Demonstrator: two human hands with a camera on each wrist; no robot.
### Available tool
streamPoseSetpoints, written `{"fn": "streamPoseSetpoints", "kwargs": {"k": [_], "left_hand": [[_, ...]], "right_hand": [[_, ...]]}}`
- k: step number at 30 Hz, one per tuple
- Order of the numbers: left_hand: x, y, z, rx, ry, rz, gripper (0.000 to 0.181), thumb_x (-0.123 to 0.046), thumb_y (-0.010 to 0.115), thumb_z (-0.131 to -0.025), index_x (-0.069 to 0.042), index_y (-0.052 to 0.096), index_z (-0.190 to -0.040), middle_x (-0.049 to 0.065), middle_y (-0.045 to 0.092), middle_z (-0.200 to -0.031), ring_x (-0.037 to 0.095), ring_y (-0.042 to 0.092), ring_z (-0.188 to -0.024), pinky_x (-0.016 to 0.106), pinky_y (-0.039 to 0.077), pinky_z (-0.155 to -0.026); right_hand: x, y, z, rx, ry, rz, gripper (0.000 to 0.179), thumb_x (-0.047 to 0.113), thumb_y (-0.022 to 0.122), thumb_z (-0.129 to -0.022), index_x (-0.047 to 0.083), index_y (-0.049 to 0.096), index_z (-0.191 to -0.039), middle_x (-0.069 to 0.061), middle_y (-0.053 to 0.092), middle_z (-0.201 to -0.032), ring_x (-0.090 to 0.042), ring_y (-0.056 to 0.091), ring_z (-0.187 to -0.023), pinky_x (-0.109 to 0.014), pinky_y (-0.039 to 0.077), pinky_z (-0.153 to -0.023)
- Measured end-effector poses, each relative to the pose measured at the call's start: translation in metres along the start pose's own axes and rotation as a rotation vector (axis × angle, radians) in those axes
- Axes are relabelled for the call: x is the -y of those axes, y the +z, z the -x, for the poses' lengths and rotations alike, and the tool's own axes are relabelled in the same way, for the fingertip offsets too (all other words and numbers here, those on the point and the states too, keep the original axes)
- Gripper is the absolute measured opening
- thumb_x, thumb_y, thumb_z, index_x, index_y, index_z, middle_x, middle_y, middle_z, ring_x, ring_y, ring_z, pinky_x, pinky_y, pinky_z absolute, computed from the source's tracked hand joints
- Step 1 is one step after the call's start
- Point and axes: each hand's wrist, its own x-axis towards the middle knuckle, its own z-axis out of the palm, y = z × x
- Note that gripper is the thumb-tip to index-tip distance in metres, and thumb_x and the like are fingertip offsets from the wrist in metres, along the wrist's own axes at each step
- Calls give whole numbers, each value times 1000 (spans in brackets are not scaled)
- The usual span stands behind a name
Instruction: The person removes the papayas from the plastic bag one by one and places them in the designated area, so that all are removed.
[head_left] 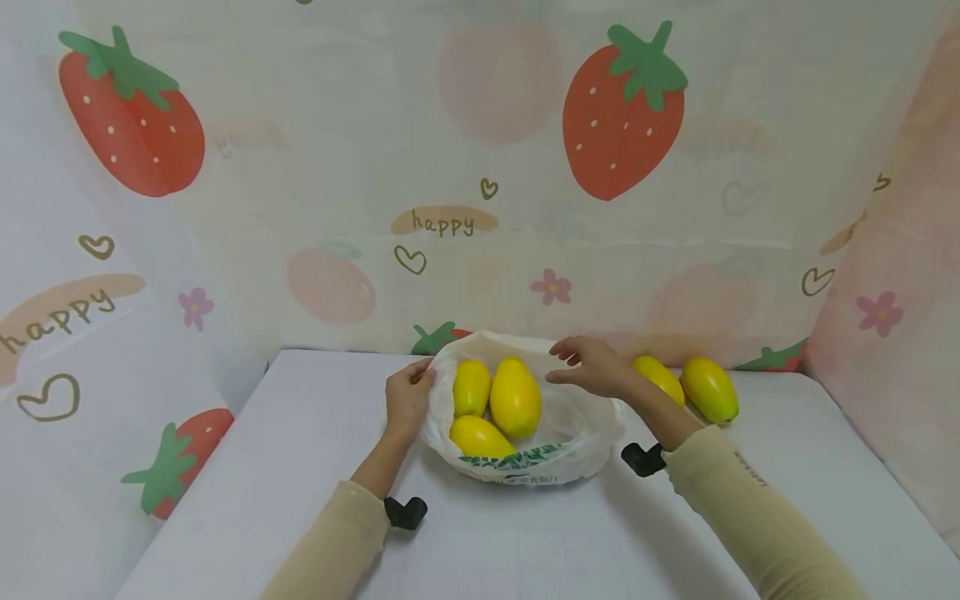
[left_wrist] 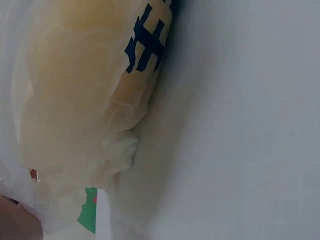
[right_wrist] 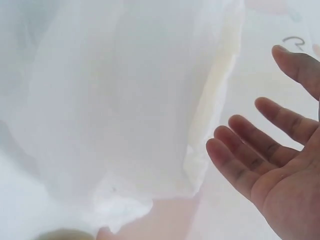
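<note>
A white plastic bag [head_left: 581, 450] with green print lies on the table, its mouth facing up and toward me. Inside it are three smooth yellow oval fruits that look like mangoes, among them a large one [head_left: 515, 398], one at the left [head_left: 472, 387] and one in front [head_left: 480, 437]. My left hand [head_left: 407, 400] pinches the bag's left rim. Above the bag's right side hovers my right hand [head_left: 592, 367], fingers spread and nothing in them; the right wrist view shows its palm [right_wrist: 295, 195] beside the white plastic. The left wrist view shows mostly the bag's side [left_wrist: 75, 90].
Two more yellow fruits sit behind my right forearm: one partly hidden [head_left: 658, 377] and one farther right [head_left: 710, 390]. The white table [head_left: 315, 450] backs onto a curtain [head_left: 345, 167] printed with strawberries, with similar sheets at both sides.
</note>
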Motion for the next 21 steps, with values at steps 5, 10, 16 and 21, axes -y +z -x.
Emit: {"fn": "streamPoseSetpoints", "kwargs": {"k": [5, 10, 16, 21], "left_hand": [[-2, 1, 2, -3, 2, -5, 30, -14, 56, -98, -2, 66, -123, 18, 68, -119, 27, 65, -102, 36, 55, -95], [-3, 1, 2, 2, 4, -7, 30, -14, 56, -98, -1, 66, -123, 18, 69, -118, 28, 66, -102, 37, 55, -95], [-3, 0, 2, 7, 2, -8, 30, -14, 57, -98, -2, 66, -123, 18, 69, -116, 27, 66, -102, 36, 55, -94], [-3, 0, 0, 25, 16, -3, 31, -14, 57, -97, -2, 65, -124, 18, 69, -117, 26, 66, -102, 35, 56, -93]], "right_hand": [[8, 9, -4, 37, 29, 14, 49, 33, 70, -88, 1, 60, -125, -22, 63, -122, -35, 59, -109, -45, 53, -95], [14, 17, -8, 70, 72, 34, 52, 34, 69, -88, 1, 58, -127, -25, 61, -125, -35, 59, -109, -44, 55, -92], [20, 29, -15, 90, 123, 94, 60, 40, 68, -89, 1, 55, -131, -24, 60, -126, -32, 59, -105, -43, 54, -91], [23, 39, -20, 77, 147, 123, 64, 44, 66, -89, -1, 53, -133, -22, 59, -128, -33, 58, -114, -45, 51, -98]]}}
